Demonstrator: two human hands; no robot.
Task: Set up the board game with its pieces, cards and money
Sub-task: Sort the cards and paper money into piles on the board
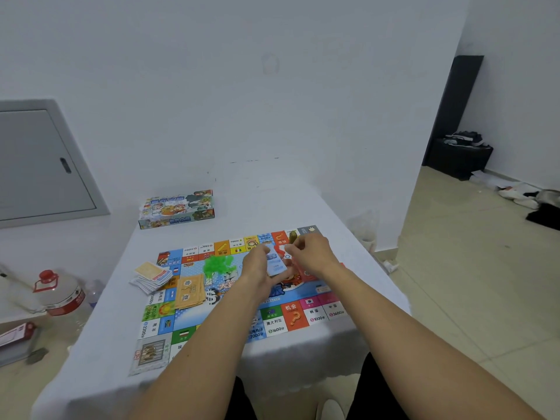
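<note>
Here, a white-clothed table against a white wall carries the game board. Over it, left hand grips a pale blue stack of play money; right hand pinches its top edge. Game box at the table's far left. Tiled floor; water jug left.

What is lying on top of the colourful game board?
On the colourful paper game board lie green plastic pieces, a tan card stack and red paper money. The left hand holds pale blue notes; arms cover the middle.
</note>
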